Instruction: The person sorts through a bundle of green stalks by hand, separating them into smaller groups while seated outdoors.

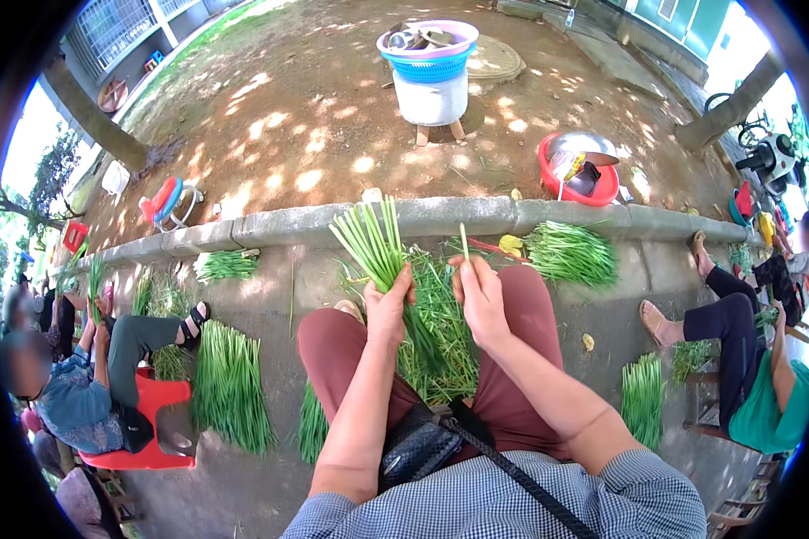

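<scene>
My left hand [389, 304] is closed around a bunch of green stalks [373, 241], long and thin like garlic chives or scallions. Their pale ends point up and away, and the leafy ends hang down between my knees. A single pale stalk [464, 241] stands up from my right hand [479, 296], pinched between thumb and fingers; its lower part is hidden by the hand. Under both hands, a loose heap of green leaves and stalks [445, 359] lies on the ground between my legs.
Stalk piles lie at the kerb [571, 254], left [229, 386] and right [642, 400]. Beyond the concrete kerb [458, 216] stand a red basin [580, 171] and stacked baskets on a white bucket [431, 97]. People sit on both sides, one on a red chair [164, 404]. A black bag [422, 454] rests on my lap.
</scene>
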The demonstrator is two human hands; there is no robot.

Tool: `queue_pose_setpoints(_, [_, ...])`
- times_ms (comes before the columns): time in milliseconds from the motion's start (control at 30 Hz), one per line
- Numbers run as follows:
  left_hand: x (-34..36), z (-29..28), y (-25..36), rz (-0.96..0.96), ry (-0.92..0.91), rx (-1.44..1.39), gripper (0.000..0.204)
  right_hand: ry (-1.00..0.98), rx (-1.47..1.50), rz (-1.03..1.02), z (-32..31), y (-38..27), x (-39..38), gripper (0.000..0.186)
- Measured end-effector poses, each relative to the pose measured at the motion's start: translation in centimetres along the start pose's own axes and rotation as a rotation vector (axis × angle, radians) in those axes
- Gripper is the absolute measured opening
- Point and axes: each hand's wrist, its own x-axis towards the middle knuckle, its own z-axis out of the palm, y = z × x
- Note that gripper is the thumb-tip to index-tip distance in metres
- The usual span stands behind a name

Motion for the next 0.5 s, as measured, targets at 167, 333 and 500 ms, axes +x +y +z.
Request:
queue_pose_setpoints(167, [-0.2,2.1,-0.2,-0.102,-0.046,-0.041,0.013,-0.025,-0.042,-0.113,2.0,4.0,4.8,0.023])
queue_pose_setpoints(333, [0.0,2.0,-1.6,-0.108,-0.088,-0.008,0.011,-0.039,0.265,0.213,2.6,3.2,4.6,0.026])
queue_pose_setpoints(500, [-0.3,2.4,-1.8,-0.13,-0.032,-0.027,0.005,-0.05,0.243,0.217,2.9,2.8,4.5,0.026])
